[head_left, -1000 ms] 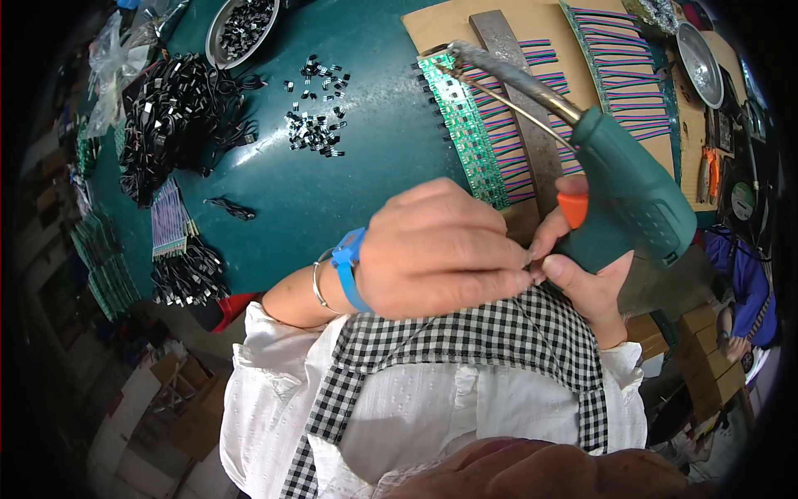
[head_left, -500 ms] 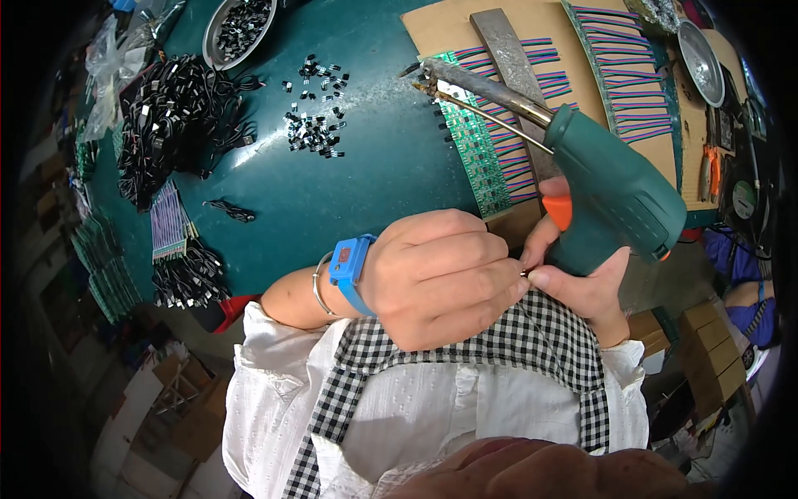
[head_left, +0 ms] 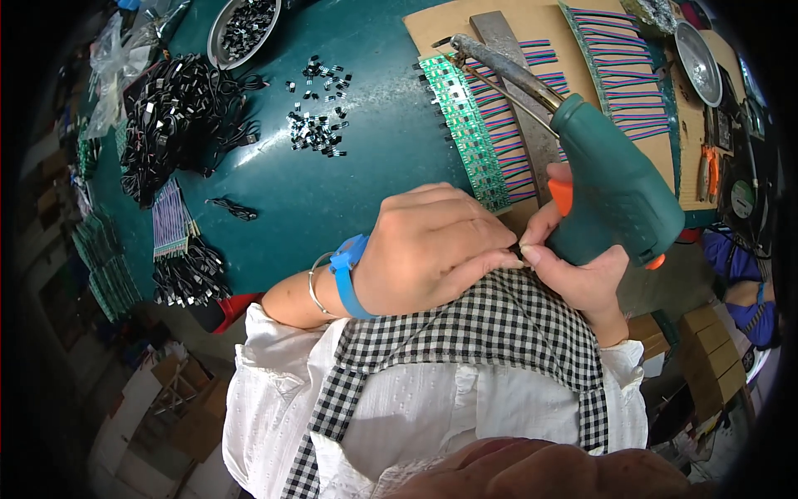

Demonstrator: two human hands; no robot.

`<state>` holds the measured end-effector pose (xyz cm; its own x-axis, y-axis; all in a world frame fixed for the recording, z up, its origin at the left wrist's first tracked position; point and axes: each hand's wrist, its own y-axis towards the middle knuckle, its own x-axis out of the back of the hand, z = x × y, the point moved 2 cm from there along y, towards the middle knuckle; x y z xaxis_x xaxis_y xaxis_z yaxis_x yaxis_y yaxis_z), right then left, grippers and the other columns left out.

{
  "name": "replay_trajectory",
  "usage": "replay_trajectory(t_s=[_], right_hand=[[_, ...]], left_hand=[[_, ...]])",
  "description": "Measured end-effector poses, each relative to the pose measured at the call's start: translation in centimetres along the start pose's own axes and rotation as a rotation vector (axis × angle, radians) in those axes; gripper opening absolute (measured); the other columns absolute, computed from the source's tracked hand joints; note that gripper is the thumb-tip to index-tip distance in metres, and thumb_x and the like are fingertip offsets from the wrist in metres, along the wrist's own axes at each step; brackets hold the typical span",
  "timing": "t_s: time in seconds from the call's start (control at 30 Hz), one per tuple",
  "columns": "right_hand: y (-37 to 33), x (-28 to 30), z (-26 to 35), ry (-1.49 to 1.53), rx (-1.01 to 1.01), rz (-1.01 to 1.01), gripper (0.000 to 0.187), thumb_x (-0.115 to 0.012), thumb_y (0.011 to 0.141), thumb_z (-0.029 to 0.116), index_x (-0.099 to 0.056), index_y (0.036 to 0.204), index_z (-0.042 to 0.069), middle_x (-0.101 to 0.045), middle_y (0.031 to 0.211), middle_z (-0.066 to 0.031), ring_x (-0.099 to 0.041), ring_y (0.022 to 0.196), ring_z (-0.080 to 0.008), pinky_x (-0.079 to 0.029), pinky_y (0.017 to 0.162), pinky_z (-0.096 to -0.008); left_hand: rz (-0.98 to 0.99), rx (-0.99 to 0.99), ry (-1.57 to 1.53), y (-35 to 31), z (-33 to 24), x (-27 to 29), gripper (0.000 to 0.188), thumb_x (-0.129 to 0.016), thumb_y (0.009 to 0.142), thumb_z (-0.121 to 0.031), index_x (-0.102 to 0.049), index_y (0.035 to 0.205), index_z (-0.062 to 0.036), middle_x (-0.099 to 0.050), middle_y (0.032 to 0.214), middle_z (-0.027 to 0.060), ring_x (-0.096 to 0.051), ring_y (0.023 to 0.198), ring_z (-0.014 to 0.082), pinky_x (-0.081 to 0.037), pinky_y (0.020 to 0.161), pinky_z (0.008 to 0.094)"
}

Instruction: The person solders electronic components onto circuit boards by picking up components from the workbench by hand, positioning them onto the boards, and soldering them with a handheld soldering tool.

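Teal soldering gun [head_left: 613,193] sits in the right hand [head_left: 573,270], grip wrapped tight around its handle, thumb by the orange trigger [head_left: 560,196]. Its metal tip [head_left: 459,43] points to eleven o'clock, over the green strip [head_left: 464,125] on the cardboard [head_left: 465,17]. The left hand [head_left: 432,245], blue band [head_left: 349,274] at the wrist, meets the right at centre, fingertips pinched together; on what, I cannot tell. Black connectors [head_left: 314,125] lie scattered on the desk [head_left: 366,175] at eleven.

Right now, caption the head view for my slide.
Right hand grips a green soldering gun over a circuit strip; left hand meets it.
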<state>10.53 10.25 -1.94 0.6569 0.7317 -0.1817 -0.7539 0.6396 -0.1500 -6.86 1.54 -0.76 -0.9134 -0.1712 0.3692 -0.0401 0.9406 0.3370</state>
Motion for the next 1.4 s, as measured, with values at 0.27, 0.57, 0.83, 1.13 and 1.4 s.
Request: replay_trajectory(t_s=[0.27,0.57,0.83,1.13,1.4], right_hand=[[0.0,0.1,-0.4,-0.297,0.016,0.095,0.072,-0.065,0.075,-0.012,-0.034,0.14,-0.005,-0.063,0.095,-0.0142,-0.062,0.08,-0.0163,-0.053,0.071,-0.0266],[-2.0,1.7,0.0,0.018,0.001,-0.343,0.069,-0.075,0.078,0.014,-0.039,0.129,-0.013,-0.059,0.067,-0.0127,-0.055,0.052,-0.0162,-0.047,0.05,-0.0247],[-4.0,4.0,-1.2,0.12,0.049,-0.256,0.066,-0.074,0.076,0.007,-0.04,0.129,-0.013,-0.052,0.104,-0.0226,-0.055,0.053,-0.0164,-0.047,0.045,-0.0254],[-4.8,3.5,-0.9,0.05,-0.097,-0.284,0.062,-0.078,0.076,0.02,-0.047,0.12,-0.011,-0.051,0.06,-0.0063,-0.048,0.046,-0.013,-0.037,0.043,-0.0226],[-5.6,4.5,-1.9,0.123,-0.135,-0.185,0.056,-0.072,0.075,0.006,-0.046,0.123,-0.01,-0.054,0.097,-0.0177,-0.055,0.055,-0.0167,-0.045,0.048,-0.025]], left_hand=[[0.153,0.283,-0.128,-0.9,0.5,0.7,0.004,-0.07,0.082,-0.003,-0.07,0.084,0.0008,-0.071,0.078,0.0113,-0.069,0.067,0.0202,-0.054,0.062,0.0272],[-0.165,0.893,-0.585,-1.3,7.2,1.0,0.01,-0.066,0.088,-0.005,-0.066,0.084,0.0044,-0.068,0.075,0.009,-0.064,0.063,0.0105,-0.053,0.06,0.022],[-0.112,0.917,-0.592,-1.5,8.1,1.1,0.01,-0.064,0.09,-0.006,-0.066,0.086,0.003,-0.068,0.076,0.0093,-0.065,0.063,0.0126,-0.054,0.06,0.023],[-0.104,0.944,-0.582,-1.2,8.1,1.4,0.009,-0.064,0.089,-0.003,-0.066,0.084,0.0047,-0.068,0.074,0.0101,-0.064,0.062,0.0124,-0.054,0.059,0.0234],[-0.115,0.953,-0.606,-1.3,8.3,1.4,0.01,-0.067,0.086,-0.005,-0.066,0.083,0.0049,-0.068,0.074,0.0103,-0.065,0.062,0.0124,-0.054,0.058,0.0231]])
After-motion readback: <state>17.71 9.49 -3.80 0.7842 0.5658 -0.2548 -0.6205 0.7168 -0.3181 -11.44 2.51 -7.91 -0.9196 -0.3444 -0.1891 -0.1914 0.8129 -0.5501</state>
